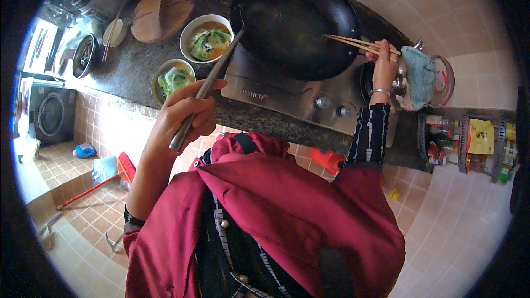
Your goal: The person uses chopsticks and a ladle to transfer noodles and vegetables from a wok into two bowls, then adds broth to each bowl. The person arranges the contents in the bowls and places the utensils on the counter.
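Observation:
My left hand (182, 111) grips the grey metal handle of a long cooking utensil (221, 60). The handle slants up to the left rim of a black wok (290, 25), and I cannot make out the utensil's head. In my right hand (385, 60) is a pair of wooden chopsticks (350, 42), their tips over the wok's right side. The wok sits on a steel gas stove (273, 91); a little liquid seems to lie in its bottom. Left of it stand two bowls of noodle soup with leafy greens, one white bowl (185, 41) behind another bowl (155, 85).
A round wooden lid (145, 12) lies at the back left. Nearby are a small bowl (118, 35) with chopsticks across it and a dark dish (85, 56). A metal kettle (401, 78) with a teal cloth (418, 76) stands right of the stove, near a bottle rack (463, 145).

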Action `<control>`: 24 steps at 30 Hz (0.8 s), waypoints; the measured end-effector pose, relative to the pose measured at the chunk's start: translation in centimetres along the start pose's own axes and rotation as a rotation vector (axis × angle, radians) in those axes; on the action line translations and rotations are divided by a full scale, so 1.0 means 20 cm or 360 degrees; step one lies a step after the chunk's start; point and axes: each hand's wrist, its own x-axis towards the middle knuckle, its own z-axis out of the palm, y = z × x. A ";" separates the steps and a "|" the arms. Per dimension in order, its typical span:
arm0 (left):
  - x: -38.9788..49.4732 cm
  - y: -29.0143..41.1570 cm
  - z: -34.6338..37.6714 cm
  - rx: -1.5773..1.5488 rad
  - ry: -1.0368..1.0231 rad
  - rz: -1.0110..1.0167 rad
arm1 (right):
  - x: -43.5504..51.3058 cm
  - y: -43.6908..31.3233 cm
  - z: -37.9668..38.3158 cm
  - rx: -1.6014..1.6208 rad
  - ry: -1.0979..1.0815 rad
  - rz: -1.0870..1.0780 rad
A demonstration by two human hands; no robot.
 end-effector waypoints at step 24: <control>0.02 0.01 0.00 0.0088 -0.0004 -0.0071 | -0.11 0.00 0.00 0.0344 -0.0162 0.0224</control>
